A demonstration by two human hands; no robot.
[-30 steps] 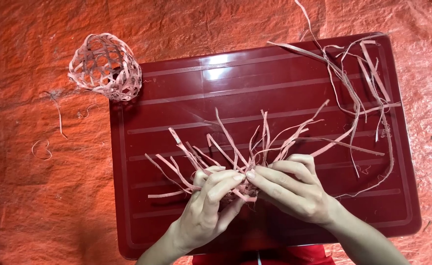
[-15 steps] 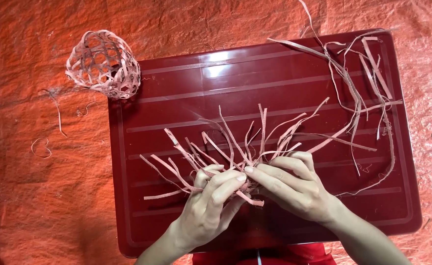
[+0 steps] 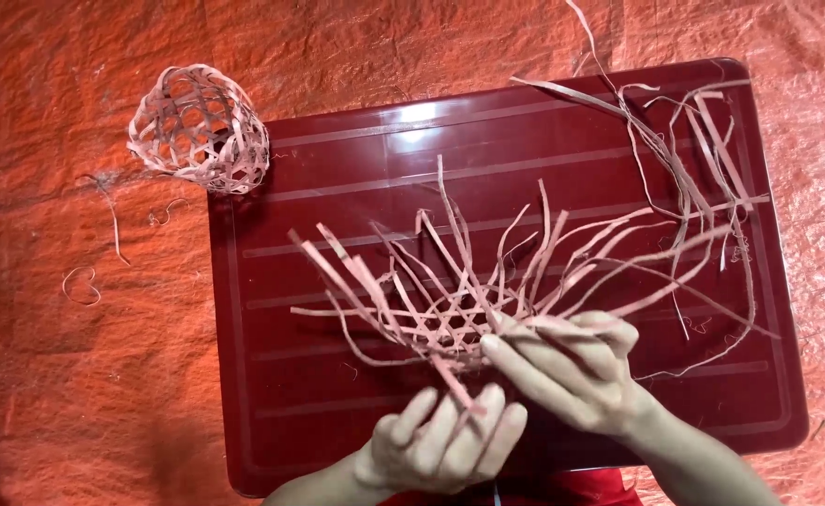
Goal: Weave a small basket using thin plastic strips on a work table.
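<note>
A half-woven lattice of pale flat strips is held above a dark red board, its loose ends fanning up and outward. My right hand pinches the lattice at its near right edge. My left hand is just below it with the fingers spread. One loose strip end lies across those fingers, and the hand grips nothing.
A finished openwork woven ball sits off the board's far left corner. A bundle of loose long strips lies on the board's far right. Short strip scraps lie on the orange tarp to the left.
My left hand has let go of the lattice and dropped back toward me with its fingers spread. The lattice has lifted and tilted, held only by my right hand.
</note>
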